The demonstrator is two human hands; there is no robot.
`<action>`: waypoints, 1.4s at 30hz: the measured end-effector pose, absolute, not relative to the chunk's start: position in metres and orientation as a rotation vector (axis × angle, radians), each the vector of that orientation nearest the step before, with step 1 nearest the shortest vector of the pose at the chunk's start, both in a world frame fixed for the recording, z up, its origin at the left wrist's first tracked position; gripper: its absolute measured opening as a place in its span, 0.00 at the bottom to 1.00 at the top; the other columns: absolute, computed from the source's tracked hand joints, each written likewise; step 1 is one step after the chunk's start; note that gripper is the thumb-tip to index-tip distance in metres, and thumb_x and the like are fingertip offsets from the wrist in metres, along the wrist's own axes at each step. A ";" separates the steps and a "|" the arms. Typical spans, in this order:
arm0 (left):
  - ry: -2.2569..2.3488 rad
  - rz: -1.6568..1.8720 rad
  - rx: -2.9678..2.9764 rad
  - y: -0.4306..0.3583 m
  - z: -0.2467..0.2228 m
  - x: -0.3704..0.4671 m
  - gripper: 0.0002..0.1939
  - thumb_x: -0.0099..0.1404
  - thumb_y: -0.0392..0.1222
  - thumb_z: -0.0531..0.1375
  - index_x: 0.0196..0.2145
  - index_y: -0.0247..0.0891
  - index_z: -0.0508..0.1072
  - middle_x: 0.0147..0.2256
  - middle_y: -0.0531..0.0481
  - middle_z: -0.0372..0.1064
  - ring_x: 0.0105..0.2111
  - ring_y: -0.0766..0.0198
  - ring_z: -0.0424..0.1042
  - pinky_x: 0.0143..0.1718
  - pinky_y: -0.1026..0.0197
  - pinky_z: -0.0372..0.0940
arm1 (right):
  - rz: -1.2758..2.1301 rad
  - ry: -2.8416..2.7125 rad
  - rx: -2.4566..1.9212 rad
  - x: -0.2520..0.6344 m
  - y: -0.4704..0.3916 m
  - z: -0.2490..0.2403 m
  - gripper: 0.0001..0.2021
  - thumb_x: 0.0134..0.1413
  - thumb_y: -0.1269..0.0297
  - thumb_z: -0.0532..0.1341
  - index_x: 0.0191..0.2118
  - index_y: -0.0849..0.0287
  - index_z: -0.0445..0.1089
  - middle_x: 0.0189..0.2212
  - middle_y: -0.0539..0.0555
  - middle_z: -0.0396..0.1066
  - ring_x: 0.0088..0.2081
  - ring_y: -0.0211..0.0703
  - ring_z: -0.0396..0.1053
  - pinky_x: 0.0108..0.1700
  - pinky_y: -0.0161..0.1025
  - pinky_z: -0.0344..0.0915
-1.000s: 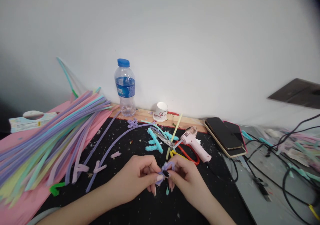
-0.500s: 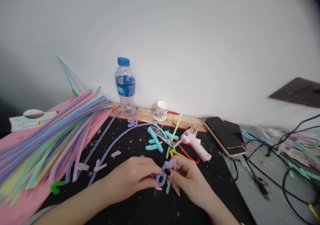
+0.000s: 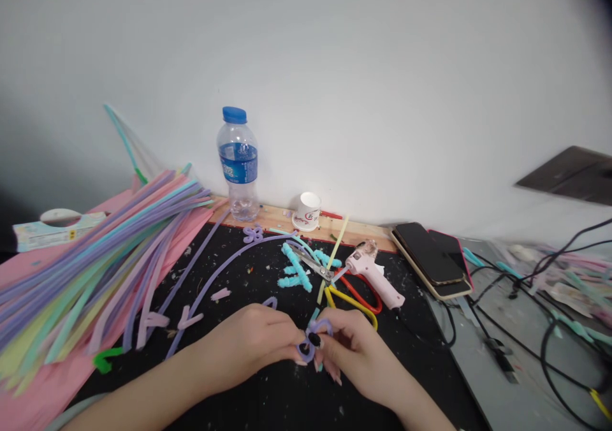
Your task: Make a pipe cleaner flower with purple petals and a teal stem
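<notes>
Near the front middle of the black mat, a looped purple fuzzy stem (image 3: 306, 349) with a small black piece at its centre is pinched between both hands. My left hand (image 3: 258, 338) has its fingers closed on the left side of the loops. Opposite it, my right hand (image 3: 354, 348) is closed on their right side, with a bit of teal stem showing by its fingers. Just beyond the hands lie scissors (image 3: 356, 303) with yellow and red handles, a pink glue gun (image 3: 375, 278) and turquoise fuzzy pieces (image 3: 296, 268).
A bundle of pastel stems (image 3: 119, 259) covers the left side. At the back stand a water bottle (image 3: 239, 163) and a paper cup (image 3: 306, 211). Phones (image 3: 433, 255) and black cables (image 3: 545, 348) are on the right. A purple flower shape (image 3: 253, 233) lies near the bottle.
Both hands have shifted slightly left and down with the purple loops, which have turned a little. More of the yellow scissor handle shows.
</notes>
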State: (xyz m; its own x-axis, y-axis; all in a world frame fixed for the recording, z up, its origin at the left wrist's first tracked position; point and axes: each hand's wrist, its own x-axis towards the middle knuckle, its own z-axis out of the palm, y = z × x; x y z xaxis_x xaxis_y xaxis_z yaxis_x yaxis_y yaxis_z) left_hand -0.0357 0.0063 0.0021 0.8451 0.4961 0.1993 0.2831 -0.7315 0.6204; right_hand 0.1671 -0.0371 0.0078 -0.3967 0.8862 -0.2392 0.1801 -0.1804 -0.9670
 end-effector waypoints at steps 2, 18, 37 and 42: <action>0.571 0.470 2.464 0.007 0.002 -0.035 0.13 0.67 0.44 0.51 0.36 0.38 0.75 0.29 0.48 0.75 0.29 0.63 0.73 0.32 0.66 0.62 | 1.637 -1.513 -1.245 0.167 -0.037 0.006 0.10 0.57 0.60 0.56 0.29 0.59 0.63 0.20 0.46 0.63 0.17 0.30 0.57 0.19 0.29 0.54; 0.939 0.710 2.069 0.010 0.008 -0.031 0.07 0.59 0.45 0.61 0.34 0.40 0.74 0.30 0.52 0.75 0.29 0.65 0.72 0.31 0.68 0.63 | 1.340 -1.334 -1.319 0.166 -0.033 0.008 0.14 0.55 0.55 0.58 0.25 0.60 0.62 0.17 0.45 0.59 0.16 0.29 0.51 0.17 0.30 0.48; 0.901 0.663 1.860 0.003 0.018 -0.024 0.11 0.66 0.44 0.52 0.32 0.38 0.71 0.25 0.55 0.64 0.25 0.67 0.62 0.28 0.67 0.57 | 1.091 -1.321 -1.352 0.159 -0.043 0.003 0.11 0.56 0.61 0.58 0.25 0.59 0.64 0.20 0.47 0.60 0.20 0.34 0.53 0.20 0.32 0.48; 0.803 0.596 1.574 -0.006 0.013 -0.016 0.13 0.66 0.45 0.52 0.28 0.35 0.69 0.23 0.56 0.61 0.22 0.70 0.61 0.25 0.68 0.57 | 1.226 -1.314 -1.286 0.156 -0.046 -0.001 0.12 0.57 0.59 0.57 0.26 0.59 0.63 0.21 0.46 0.56 0.21 0.33 0.51 0.21 0.31 0.48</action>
